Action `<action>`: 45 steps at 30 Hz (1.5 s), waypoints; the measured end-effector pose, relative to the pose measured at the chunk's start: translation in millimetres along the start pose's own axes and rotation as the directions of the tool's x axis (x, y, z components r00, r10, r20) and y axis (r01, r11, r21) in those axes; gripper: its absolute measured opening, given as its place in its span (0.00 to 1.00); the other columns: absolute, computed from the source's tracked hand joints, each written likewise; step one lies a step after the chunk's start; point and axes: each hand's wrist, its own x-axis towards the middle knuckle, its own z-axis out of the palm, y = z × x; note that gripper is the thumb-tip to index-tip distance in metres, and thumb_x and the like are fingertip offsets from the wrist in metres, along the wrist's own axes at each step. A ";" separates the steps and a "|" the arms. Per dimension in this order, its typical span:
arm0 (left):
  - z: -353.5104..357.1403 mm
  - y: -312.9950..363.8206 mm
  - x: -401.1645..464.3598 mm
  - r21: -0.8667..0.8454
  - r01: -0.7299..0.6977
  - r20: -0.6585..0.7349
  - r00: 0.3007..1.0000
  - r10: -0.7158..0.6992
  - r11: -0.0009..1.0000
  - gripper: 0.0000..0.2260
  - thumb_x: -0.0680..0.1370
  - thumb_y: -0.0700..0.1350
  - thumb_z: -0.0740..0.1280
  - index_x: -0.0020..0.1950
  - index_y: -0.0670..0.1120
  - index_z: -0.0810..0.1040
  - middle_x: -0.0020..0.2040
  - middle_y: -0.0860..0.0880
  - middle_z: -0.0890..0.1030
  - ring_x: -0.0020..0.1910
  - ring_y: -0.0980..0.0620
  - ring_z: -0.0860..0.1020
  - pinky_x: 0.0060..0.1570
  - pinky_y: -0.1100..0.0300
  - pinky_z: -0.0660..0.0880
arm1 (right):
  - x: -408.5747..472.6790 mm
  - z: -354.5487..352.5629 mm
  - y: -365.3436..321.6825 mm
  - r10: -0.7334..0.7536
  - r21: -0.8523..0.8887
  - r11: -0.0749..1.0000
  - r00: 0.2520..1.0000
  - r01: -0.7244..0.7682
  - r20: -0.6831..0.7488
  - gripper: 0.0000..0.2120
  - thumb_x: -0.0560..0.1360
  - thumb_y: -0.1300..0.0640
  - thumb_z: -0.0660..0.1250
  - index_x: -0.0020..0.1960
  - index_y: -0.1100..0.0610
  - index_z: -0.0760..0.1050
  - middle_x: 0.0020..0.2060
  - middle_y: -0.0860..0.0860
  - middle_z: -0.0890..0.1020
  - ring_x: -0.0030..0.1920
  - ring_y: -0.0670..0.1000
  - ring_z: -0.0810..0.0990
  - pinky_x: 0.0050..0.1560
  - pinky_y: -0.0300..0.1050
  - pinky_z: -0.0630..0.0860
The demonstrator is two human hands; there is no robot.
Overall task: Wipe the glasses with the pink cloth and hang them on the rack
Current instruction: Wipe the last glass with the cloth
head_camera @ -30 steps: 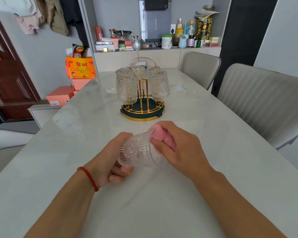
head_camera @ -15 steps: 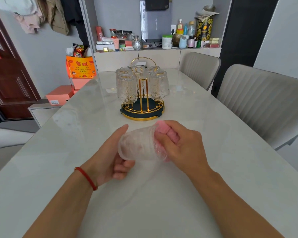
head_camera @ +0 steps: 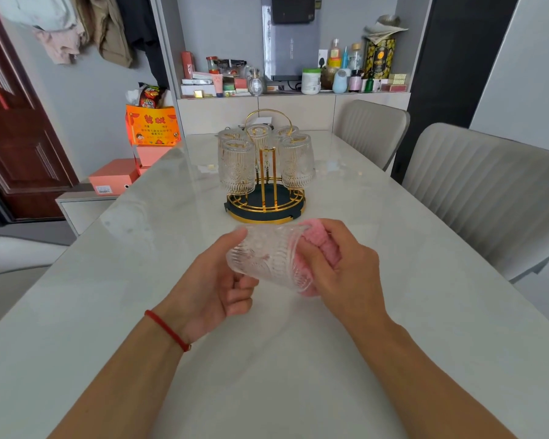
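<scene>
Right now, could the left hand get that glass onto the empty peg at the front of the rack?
Probably yes. The left hand grips the glass just in front of the rack, whose front gold peg stands bare with nothing between. The right hand must first pull the pink cloth out.

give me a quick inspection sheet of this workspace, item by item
surface: pale glossy table, bare near the hands
job's things: ribbed glass held on its side; pink cloth at its mouth; gold rack holds five glasses upside down, front peg free
clutter: bottles, jars and boxes on the shelf; orange boxes left of the table
grippers: left hand grips the glass base; right hand grips the cloth
cables: nothing seen
surroundings: two grey chairs on the right, dark wooden door left
</scene>
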 end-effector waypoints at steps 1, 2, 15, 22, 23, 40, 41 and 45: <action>0.6 0.2 0.2 -0.013 -0.041 -0.016 0.999 0.041 0.999 0.17 0.76 0.62 0.69 0.46 0.48 0.75 0.34 0.47 0.61 0.31 0.51 0.55 0.29 0.58 0.55 | 1.0 -0.4 1.2 0.002 0.000 1.000 1.000 -0.002 0.019 0.10 0.78 0.50 0.70 0.59 0.46 0.77 0.43 0.38 0.83 0.46 0.42 0.82 0.44 0.41 0.80; 0.9 -0.4 0.9 -0.018 -0.085 -0.052 0.995 0.084 0.996 0.17 0.75 0.62 0.71 0.46 0.48 0.75 0.35 0.47 0.60 0.32 0.51 0.54 0.30 0.58 0.56 | 2.1 -0.9 2.5 -0.001 -0.006 1.000 0.999 0.001 0.048 0.10 0.78 0.52 0.70 0.59 0.45 0.77 0.44 0.39 0.83 0.46 0.43 0.82 0.45 0.43 0.80; -10.9 -2.1 5.4 0.921 -0.312 -0.100 0.389 0.916 0.233 0.30 0.60 0.67 0.76 0.58 0.56 0.82 0.61 0.47 0.70 0.65 0.47 0.69 0.61 0.53 0.69 | 4.2 -4.7 -20.2 0.001 0.317 0.947 0.985 -0.056 0.173 0.13 0.80 0.56 0.67 0.64 0.46 0.78 0.51 0.40 0.84 0.48 0.46 0.82 0.42 0.45 0.81; -9.9 -8.1 9.7 0.979 -0.201 0.034 0.243 0.969 0.016 0.23 0.66 0.64 0.77 0.54 0.51 0.86 0.60 0.43 0.74 0.65 0.40 0.69 0.57 0.44 0.65 | -1.1 20.7 -32.4 -0.302 0.126 0.953 0.847 0.275 0.438 0.19 0.82 0.52 0.65 0.73 0.47 0.73 0.74 0.38 0.71 0.74 0.36 0.66 0.70 0.33 0.67; -12.8 -7.0 8.9 0.979 -0.199 0.015 0.250 0.968 0.036 0.23 0.65 0.64 0.77 0.54 0.51 0.87 0.60 0.43 0.74 0.65 0.40 0.69 0.57 0.44 0.65 | -0.2 14.1 -27.4 -0.304 0.106 0.952 0.841 0.287 0.447 0.19 0.82 0.49 0.65 0.73 0.46 0.73 0.72 0.37 0.73 0.71 0.36 0.70 0.67 0.32 0.69; -4.2 -10.0 26.1 0.978 -0.208 0.040 0.327 0.944 0.030 0.23 0.65 0.65 0.71 0.52 0.53 0.86 0.59 0.47 0.72 0.66 0.43 0.67 0.56 0.44 0.65 | 0.7 18.3 -25.8 -0.306 0.106 0.952 0.879 0.287 0.367 0.19 0.80 0.50 0.69 0.69 0.53 0.78 0.67 0.41 0.80 0.69 0.38 0.74 0.68 0.39 0.73; -6.7 -7.4 28.7 0.979 -0.199 0.025 0.345 0.938 0.047 0.24 0.64 0.67 0.71 0.53 0.54 0.86 0.59 0.48 0.72 0.66 0.43 0.67 0.57 0.44 0.65 | 0.8 10.8 -22.8 -0.258 0.126 0.966 0.894 0.227 0.366 0.16 0.80 0.48 0.69 0.66 0.50 0.80 0.60 0.38 0.83 0.62 0.38 0.79 0.61 0.37 0.77; 5.0 31.8 40.7 0.922 -0.225 -0.183 0.465 0.866 0.316 0.33 0.59 0.68 0.81 0.59 0.53 0.85 0.58 0.52 0.68 0.66 0.49 0.64 0.67 0.44 0.67 | 8.2 -10.9 -9.2 0.023 0.223 0.974 0.993 -0.048 0.112 0.07 0.80 0.52 0.69 0.43 0.51 0.81 0.29 0.43 0.76 0.30 0.42 0.72 0.33 0.31 0.67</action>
